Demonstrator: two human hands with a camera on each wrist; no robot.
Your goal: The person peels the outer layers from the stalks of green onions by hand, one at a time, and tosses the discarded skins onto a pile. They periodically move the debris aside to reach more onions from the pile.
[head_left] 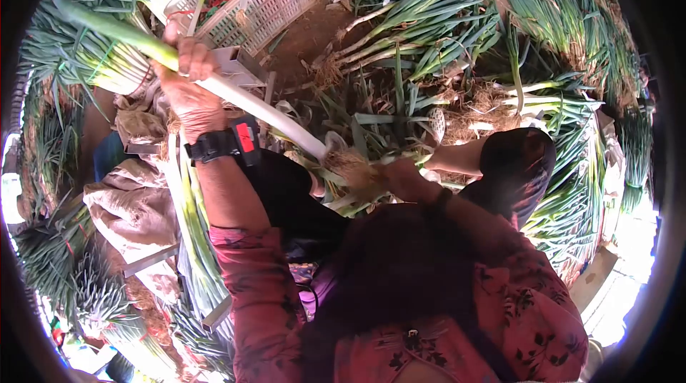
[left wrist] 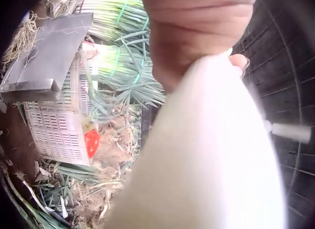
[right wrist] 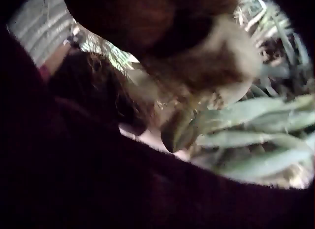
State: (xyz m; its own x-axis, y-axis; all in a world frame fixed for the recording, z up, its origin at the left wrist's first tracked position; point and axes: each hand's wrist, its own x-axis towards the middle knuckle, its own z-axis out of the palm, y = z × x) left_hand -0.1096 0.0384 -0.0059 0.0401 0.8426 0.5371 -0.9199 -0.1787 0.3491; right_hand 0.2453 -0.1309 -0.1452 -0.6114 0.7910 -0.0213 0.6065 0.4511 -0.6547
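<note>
White and green, a long onion stalk (head_left: 254,106) is slanting across the head view, the left hand (head_left: 189,86) curling its fingers round the upper part. The right hand (head_left: 406,179) is lying against the shaggy roots (head_left: 350,167) at the lower end; how its fingers are closing, shade is hiding. A plastic crate (head_left: 264,4) is standing beyond the left hand.

In the left wrist view, the pale stalk is filling the foreground beneath the hand, with banded green bundles (left wrist: 120,66) lying behind the crate.

Darkness is covering much of the right wrist view; broad green leaves (right wrist: 256,135) are showing at one side.
</note>
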